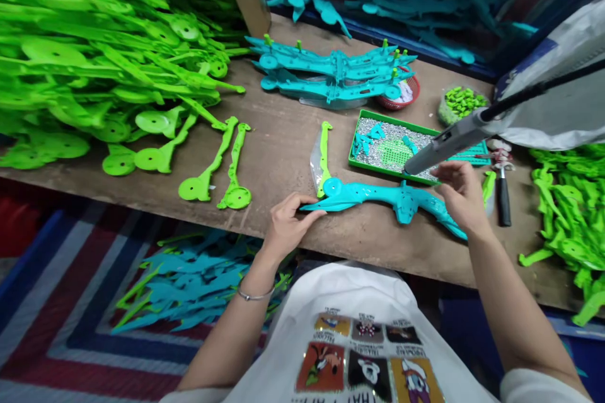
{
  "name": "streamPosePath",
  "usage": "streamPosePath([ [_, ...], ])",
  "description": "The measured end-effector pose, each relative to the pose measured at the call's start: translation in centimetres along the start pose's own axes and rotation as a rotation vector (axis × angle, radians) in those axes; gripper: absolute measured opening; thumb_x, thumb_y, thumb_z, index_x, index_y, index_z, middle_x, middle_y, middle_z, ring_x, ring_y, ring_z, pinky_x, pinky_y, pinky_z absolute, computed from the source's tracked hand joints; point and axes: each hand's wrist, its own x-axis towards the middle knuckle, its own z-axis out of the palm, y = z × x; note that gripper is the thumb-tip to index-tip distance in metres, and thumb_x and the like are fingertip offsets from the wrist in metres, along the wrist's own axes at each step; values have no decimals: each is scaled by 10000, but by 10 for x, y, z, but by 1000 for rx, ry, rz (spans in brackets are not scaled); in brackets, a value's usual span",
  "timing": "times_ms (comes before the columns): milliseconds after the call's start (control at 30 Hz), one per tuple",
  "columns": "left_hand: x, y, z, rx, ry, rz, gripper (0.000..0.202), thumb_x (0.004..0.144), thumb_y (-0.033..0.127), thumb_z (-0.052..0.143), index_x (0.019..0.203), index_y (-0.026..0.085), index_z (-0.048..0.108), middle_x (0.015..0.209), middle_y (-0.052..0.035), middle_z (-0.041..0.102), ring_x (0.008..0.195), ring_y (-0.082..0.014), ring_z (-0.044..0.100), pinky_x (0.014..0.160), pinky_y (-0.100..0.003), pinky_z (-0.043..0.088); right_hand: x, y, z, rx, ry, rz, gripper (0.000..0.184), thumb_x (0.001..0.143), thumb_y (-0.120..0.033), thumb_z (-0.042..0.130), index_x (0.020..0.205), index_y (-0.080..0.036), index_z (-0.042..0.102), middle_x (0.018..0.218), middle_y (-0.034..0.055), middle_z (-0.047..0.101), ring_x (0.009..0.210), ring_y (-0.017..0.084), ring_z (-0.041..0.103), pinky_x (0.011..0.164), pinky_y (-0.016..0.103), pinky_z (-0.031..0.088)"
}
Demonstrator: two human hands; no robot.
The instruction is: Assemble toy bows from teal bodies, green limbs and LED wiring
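A long teal plastic toy part (378,196) lies across the front of the wooden bench (283,151). My left hand (288,223) pinches its pointed left end. My right hand (460,195) is closed on its right end, fingers curled over it. A grey powered screwdriver (447,145) on a black cable hangs just above my right hand, tip pointing down-left. Under the teal part's left end lies a green plastic piece (324,154) on a clear bag.
A green tray (363,121) of small screws sits behind the part. Stacked teal parts (331,72) lie further back, a big heap of green parts (94,56) at left, more green parts (571,214) at right. A black-handled tool (503,198) and a tub of green bits (460,102) stand at right.
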Motion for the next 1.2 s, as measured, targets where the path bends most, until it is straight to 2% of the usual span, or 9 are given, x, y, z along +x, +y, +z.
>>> streamPosePath([
  [167, 0, -3, -5, -31, -3, -56, 251, 850, 408, 787, 949, 191, 710, 912, -25, 744, 811, -159, 691, 766, -273, 527, -34, 11, -24, -448, -198, -5, 351, 758, -220, 595, 1108, -215, 617, 1139, 99, 702, 1068, 299, 661, 897, 436, 523],
  [433, 1, -2, -9, 42, -54, -22, 264, 883, 429, 748, 1002, 199, 698, 940, -37, 732, 844, -172, 690, 793, -293, 533, -42, 27, -25, -582, -266, -47, 397, 827, -304, 635, 1204, -207, 558, 1211, 130, 662, 1117, 323, 649, 968, 470, 512],
  [533, -3, 2, -10, 51, -77, -95, 420, 839, 477, 779, 1123, 197, 646, 1009, -56, 727, 863, -190, 699, 823, -321, 549, -44, 31, -23, -654, -291, -25, 425, 837, -320, 651, 1233, -191, 563, 1213, 149, 670, 1116, 340, 659, 969, 486, 516],
  [700, -7, 45, 4, 431, 100, -16, 561, 830, 510, 762, 1244, 171, 595, 1317, -191, 616, 1270, -382, 566, 1078, -552, 427, -61, 15, -21, -547, -389, -22, 369, 852, -320, 682, 1198, -211, 614, 1158, 113, 704, 1062, 292, 683, 940, 429, 531],
  [767, -4, 66, 17, 488, 7, 137, 578, 885, 403, 706, 1381, 171, 519, 1457, -207, 530, 1412, -401, 440, 1158, -586, 335, -60, 18, -31, -439, -320, -68, 283, 891, -314, 640, 1161, -226, 638, 1136, 85, 714, 1048, 255, 682, 936, 398, 529],
  [900, 22, 88, 50, 485, -351, 423, 683, 902, 180, 573, 1545, 176, 346, 1469, -180, 541, 1393, -344, 474, 1194, -556, 298, -30, 63, -86, -449, 288, 43, 203, 890, -251, 574, 1066, -181, 647, 1084, 112, 697, 997, 227, 643, 980, 413, 490],
  [933, 31, 89, 57, 516, -401, 445, 668, 892, 163, 561, 1532, 168, 368, 1404, -180, 584, 1324, -342, 526, 1164, -552, 333, -20, 80, -102, -466, 359, 101, 169, 868, -238, 586, 1012, -162, 631, 1060, 134, 682, 995, 232, 623, 1005, 435, 469],
  [1033, 52, 89, 68, 628, -538, 461, 509, 877, 137, 544, 1385, 145, 509, 1170, -155, 646, 1112, -324, 610, 999, -478, 470, 5, 126, -135, -470, 410, 219, 173, 800, -260, 679, 893, -169, 565, 975, 117, 654, 951, 207, 599, 1017, 434, 457],
  [1200, 45, 107, 61, 782, -664, 417, 356, 905, 94, 470, 1225, 203, 580, 1059, -93, 574, 862, -251, 634, 701, -346, 515, 24, 155, -139, -424, 397, 336, 215, 827, -292, 690, 852, -171, 514, 991, 72, 622, 903, 138, 600, 984, 341, 457],
])
